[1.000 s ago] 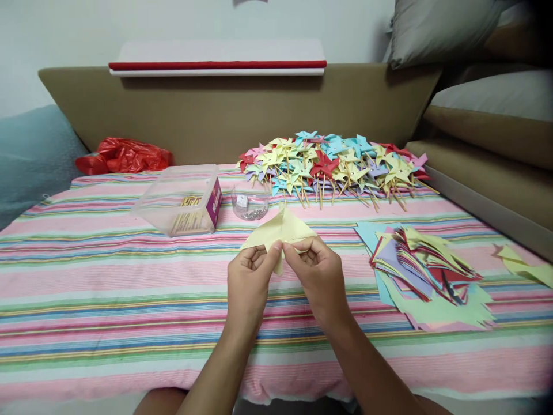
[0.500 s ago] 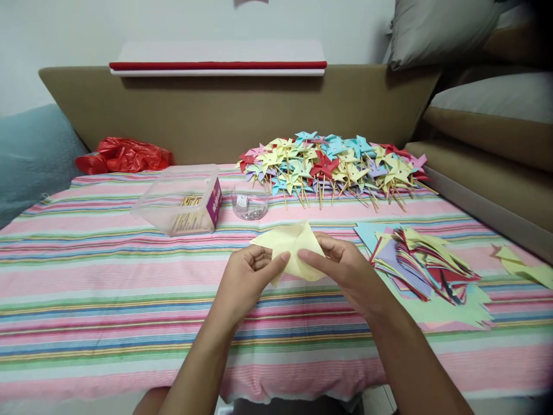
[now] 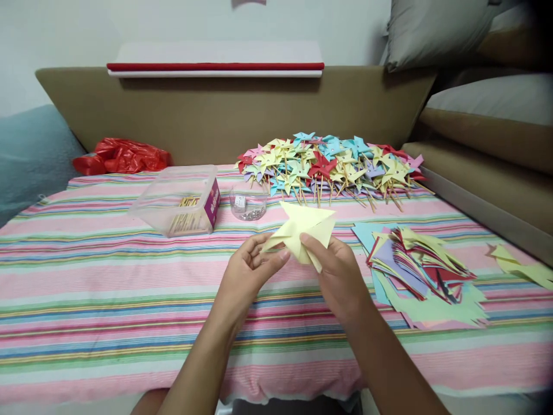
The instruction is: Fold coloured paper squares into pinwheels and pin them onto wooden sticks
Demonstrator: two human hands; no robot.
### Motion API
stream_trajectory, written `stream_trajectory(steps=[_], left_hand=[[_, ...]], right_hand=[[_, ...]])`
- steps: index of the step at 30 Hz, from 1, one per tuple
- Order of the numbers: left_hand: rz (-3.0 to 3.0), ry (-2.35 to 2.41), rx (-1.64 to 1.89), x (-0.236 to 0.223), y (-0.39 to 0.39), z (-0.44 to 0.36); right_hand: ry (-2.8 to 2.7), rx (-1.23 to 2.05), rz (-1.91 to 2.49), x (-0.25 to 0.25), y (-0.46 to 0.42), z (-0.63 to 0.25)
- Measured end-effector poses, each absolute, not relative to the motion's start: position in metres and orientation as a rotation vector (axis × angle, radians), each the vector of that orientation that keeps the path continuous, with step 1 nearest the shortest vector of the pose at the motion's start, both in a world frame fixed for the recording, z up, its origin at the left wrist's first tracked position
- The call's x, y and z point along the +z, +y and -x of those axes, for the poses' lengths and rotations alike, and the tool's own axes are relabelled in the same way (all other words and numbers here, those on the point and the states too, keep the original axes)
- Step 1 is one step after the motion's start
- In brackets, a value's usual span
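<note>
A pale yellow paper pinwheel [image 3: 305,222], its corners folded to the middle, is held up in front of me over the striped cloth. My right hand [image 3: 339,268] pinches it, the thumb pressed on its centre and the fingers hidden behind. My left hand [image 3: 254,265] is closed around its lower left blade, with the thumb just under the paper's edge. No stick shows on this pinwheel. Beyond it stand a clear bowl [image 3: 249,207] of small metal pins and a clear plastic box [image 3: 173,202] with wooden sticks inside.
Many finished pinwheels on sticks [image 3: 332,164] are heaped at the back. To the right lies a pile of coloured paper [image 3: 415,265] with a dark tool on it, and yellow scraps [image 3: 522,268] farther right. A red plastic bag [image 3: 125,155] sits back left; cushions [image 3: 488,127] border the right.
The yellow pinwheel has been turned and raised slightly, with its blades now pointing other ways. My right thumb has stayed on the centre, while my left thumb has slipped toward the lower edge.
</note>
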State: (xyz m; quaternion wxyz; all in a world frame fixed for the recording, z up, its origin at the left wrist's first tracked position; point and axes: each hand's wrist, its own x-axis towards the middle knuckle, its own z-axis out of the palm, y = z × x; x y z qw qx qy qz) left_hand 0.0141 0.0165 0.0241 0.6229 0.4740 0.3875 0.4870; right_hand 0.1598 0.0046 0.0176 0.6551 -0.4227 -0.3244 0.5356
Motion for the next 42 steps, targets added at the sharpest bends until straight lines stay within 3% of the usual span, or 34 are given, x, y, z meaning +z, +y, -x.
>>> stream_trajectory(steps=[17, 27, 42], left_hand=[[-0.707, 0.851, 1.439, 0.016, 0.012, -0.031], [-0.659, 0.883, 1.489, 0.021, 0.018, -0.020], [-1.101, 0.990, 1.399, 0.012, 0.013, -0.023]], right_hand=[[-0.702, 1.171, 0.857, 0.010, 0.003, -0.132], [-1.527, 0.794, 1.047, 0.011, 0.000, -0.163], [-0.993, 1.074, 1.025, 0.009, 0.003, -0.156]])
